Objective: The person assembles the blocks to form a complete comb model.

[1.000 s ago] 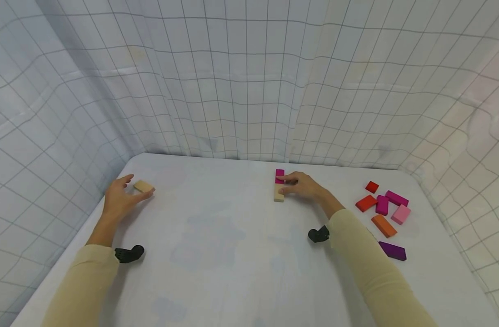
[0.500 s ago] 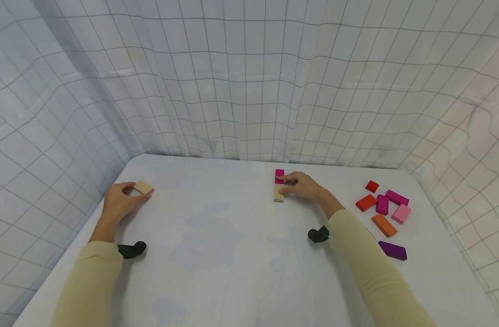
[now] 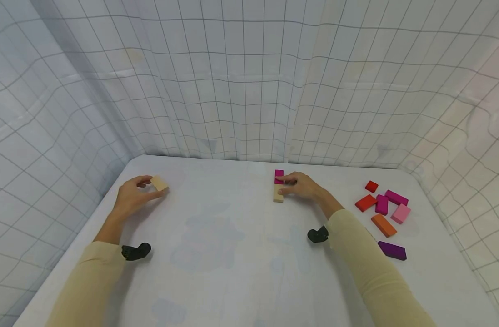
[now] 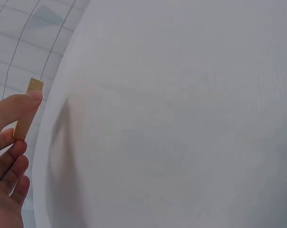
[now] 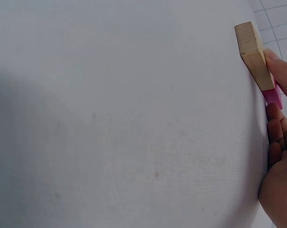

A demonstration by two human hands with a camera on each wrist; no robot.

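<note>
At the left of the table, in the head view, my left hand (image 3: 132, 197) pinches a plain wooden block (image 3: 159, 183) between thumb and fingers. The left wrist view shows this block (image 4: 27, 124) edge-on, raised off the table above its shadow. My right hand (image 3: 304, 186) touches two blocks lying end to end near the back: a magenta block (image 3: 279, 173) at the far end, a plain wooden block (image 3: 278, 198) nearer. The index finger rests on the magenta one, the thumb on the wooden block (image 5: 254, 59). The other right fingers are bent below them in the right wrist view.
Several coloured blocks lie at the right: a small red cube (image 3: 371, 186), a red block (image 3: 366, 203), two magenta blocks, a pink block (image 3: 401, 214), an orange block (image 3: 384, 225) and a purple block (image 3: 391, 250). Gridded white curtains (image 3: 249, 91) enclose the white table.
My left hand has closed its fingers on the wooden block at the left and moved it a little to the right. My right hand and the two blocks under it stay put.
</note>
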